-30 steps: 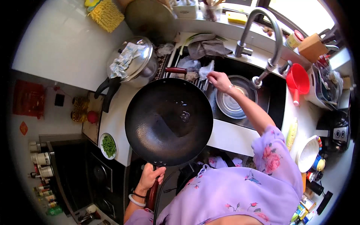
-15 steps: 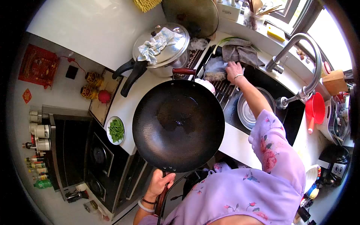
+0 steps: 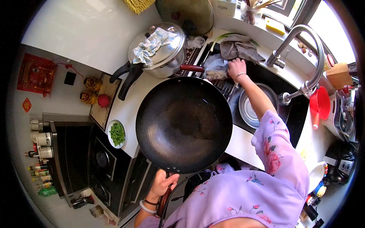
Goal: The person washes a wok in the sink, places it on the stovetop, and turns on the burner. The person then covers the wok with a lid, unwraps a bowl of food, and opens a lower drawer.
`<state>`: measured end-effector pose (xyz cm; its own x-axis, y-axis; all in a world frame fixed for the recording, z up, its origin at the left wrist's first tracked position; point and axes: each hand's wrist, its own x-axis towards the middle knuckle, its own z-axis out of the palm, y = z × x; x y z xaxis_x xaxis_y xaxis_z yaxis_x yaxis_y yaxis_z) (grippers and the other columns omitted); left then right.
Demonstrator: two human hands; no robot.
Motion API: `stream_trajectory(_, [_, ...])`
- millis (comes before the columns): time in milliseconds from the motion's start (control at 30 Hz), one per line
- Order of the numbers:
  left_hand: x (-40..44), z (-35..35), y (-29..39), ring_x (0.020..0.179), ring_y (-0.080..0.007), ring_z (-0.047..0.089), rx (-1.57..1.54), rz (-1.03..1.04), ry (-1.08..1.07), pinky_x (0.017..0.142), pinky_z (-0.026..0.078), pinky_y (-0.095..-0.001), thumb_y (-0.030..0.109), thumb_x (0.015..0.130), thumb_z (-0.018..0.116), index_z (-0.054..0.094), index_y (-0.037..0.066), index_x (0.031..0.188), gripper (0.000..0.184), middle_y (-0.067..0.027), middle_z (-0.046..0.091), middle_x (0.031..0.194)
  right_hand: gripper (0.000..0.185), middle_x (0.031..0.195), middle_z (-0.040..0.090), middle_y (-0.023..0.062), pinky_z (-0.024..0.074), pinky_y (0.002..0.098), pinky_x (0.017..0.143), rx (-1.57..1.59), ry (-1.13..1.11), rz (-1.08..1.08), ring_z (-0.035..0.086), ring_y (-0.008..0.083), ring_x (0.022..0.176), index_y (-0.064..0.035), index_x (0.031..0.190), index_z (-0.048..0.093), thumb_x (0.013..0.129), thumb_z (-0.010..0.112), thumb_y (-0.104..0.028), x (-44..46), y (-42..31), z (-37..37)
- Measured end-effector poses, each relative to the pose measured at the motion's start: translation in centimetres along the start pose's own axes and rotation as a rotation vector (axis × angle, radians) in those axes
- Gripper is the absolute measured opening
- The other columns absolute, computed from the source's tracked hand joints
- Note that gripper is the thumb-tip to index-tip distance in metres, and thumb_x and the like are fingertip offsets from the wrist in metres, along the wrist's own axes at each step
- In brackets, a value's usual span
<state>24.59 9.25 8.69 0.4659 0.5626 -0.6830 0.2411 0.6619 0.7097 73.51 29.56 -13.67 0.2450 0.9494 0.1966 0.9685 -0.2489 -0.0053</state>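
Note:
A large black wok [image 3: 184, 125] with a few wet spots hangs over the counter edge. My left hand [image 3: 162, 186] is wrapped round its long wooden handle [image 3: 163, 203]. The wok's small red-brown helper handle [image 3: 192, 68] points away from me. My right hand [image 3: 236, 68] is at the rack over the sink, next to a brush [image 3: 216, 75] and a clear plastic bag [image 3: 216, 62]. Its fingers are bent downward, and what they hold, if anything, is hidden. A grey cloth [image 3: 240, 48] lies just beyond. Below my right forearm, a metal pan [image 3: 248, 110] sits in the sink.
A pressure cooker [image 3: 163, 57] with a cloth on its lid stands behind the wok. A plate of green beans [image 3: 117, 134] is at the counter's left edge. The curved faucet [image 3: 317, 45] arches over the sink's right side. A red ladle [image 3: 320, 102] lies farther right.
My right hand has moved from above the metal pan to the brush and bag. The white plastic piece near it is no longer visible. My left hand keeps its hold on the wok, and the view has shifted.

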Motion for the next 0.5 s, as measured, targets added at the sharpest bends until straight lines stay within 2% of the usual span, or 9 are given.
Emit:
stream_trajectory(33, [-0.1,0.4,0.4,0.043,-0.0117,0.047,0.012,0.027,0.021,0.039,0.041,-0.0259,0.007,0.086,0.059,0.050,-0.001,0.098,0.017,-0.0030,0.049,0.059,0.019,0.090,0.066,0.0095,0.0447,0.0413,0.077,0.084,0.003,0.108,0.058,0.0276,0.095,-0.0116,0.084,0.069,0.074,0.059,-0.025,0.3,0.1,-0.3])
stream_trajectory(67, [-0.2,0.2,0.2,0.043,-0.0117,0.047,0.012,0.025,0.020,0.039,0.041,-0.0259,0.007,0.086,0.059,0.050,-0.001,0.098,0.017,-0.0030,0.049,0.059,0.019,0.090,0.067,0.0109,0.0468,0.0434,0.076,0.165,0.006,0.217,0.059,0.0300,0.094,-0.0120,0.085,0.069,0.075,0.058,-0.024,0.6,0.3,-0.7])
stream_trajectory(100, [-0.1,-0.1,-0.1,0.042,-0.0116,0.047,0.033,0.016,0.001,0.039,0.040,-0.0258,0.007,0.086,0.058,0.052,-0.001,0.092,0.013,-0.0032,0.049,0.058,0.022,0.096,0.068,0.0095,0.0475,0.0443,0.082,0.336,-0.123,0.364,0.060,0.0310,0.099,-0.0149,0.089,0.070,0.080,0.053,-0.026,1.1,0.6,-1.1])
stream_trajectory(200, [-0.5,0.2,0.3,0.046,-0.0090,0.045,0.008,-0.010,-0.008,0.042,0.037,-0.0232,0.002,0.088,0.056,0.051,0.000,0.082,0.008,-0.0027,0.050,0.062,0.021,0.094,0.068,0.0094,0.0468,0.0450,0.081,0.522,-0.156,0.380,0.060,0.0331,0.096,-0.0164,0.089,0.071,0.081,0.054,-0.025,1.2,1.3,-0.7])
stream_trajectory(233, [-0.9,0.2,0.3,0.046,-0.0091,0.045,-0.013,-0.017,0.002,0.041,0.037,-0.0237,0.003,0.088,0.056,0.052,0.000,0.082,0.008,-0.0028,0.050,0.062,0.020,0.094,0.068,0.0076,0.0449,0.0448,0.082,0.330,-0.217,0.229,0.059,0.0306,0.099,-0.0165,0.090,0.070,0.080,0.055,-0.023,0.8,1.3,-0.7])
stream_trajectory(267, [-1.2,0.1,0.2,0.046,-0.0092,0.045,-0.035,-0.022,0.013,0.040,0.038,-0.0242,0.004,0.088,0.056,0.052,0.000,0.081,0.009,-0.0028,0.050,0.062,0.019,0.095,0.068,0.0059,0.0412,0.0425,0.086,0.188,-0.183,0.035,0.057,0.0259,0.103,-0.0169,0.090,0.070,0.079,0.055,-0.021,-0.1,1.3,-0.6])
stream_trajectory(333, [-1.9,-0.1,-0.2,0.045,-0.0096,0.045,-0.026,-0.027,0.018,0.039,0.038,-0.0248,0.006,0.088,0.057,0.052,0.000,0.078,0.012,-0.0026,0.049,0.060,0.021,0.096,0.068,0.0063,0.0373,0.0393,0.089,-0.042,-0.259,-0.077,0.056,0.0225,0.104,-0.0175,0.094,0.068,0.078,0.055,-0.019,-0.9,0.6,-0.2])
stream_trajectory(467, [-3.6,-0.2,-1.0,0.045,-0.0095,0.046,-0.083,-0.031,0.107,0.039,0.038,-0.0241,0.009,0.088,0.057,0.052,0.001,0.074,0.017,-0.0028,0.050,0.059,0.020,0.094,0.067,0.0076,0.0365,0.0382,0.087,-0.122,-0.190,-0.078,0.056,0.0231,0.101,-0.0176,0.095,0.066,0.077,0.055,-0.017,-0.5,-0.5,-0.6])
stream_trajectory(500, [-3.8,-0.4,-1.2,0.045,-0.0093,0.045,-0.084,-0.025,0.113,0.039,0.038,-0.0241,0.009,0.088,0.058,0.052,0.001,0.073,0.018,-0.0030,0.050,0.059,0.019,0.094,0.065,0.0069,0.0366,0.0382,0.084,-0.080,-0.010,-0.040,0.055,0.0236,0.099,-0.0175,0.094,0.064,0.077,0.056,-0.014,-0.4,-0.4,-1.3])
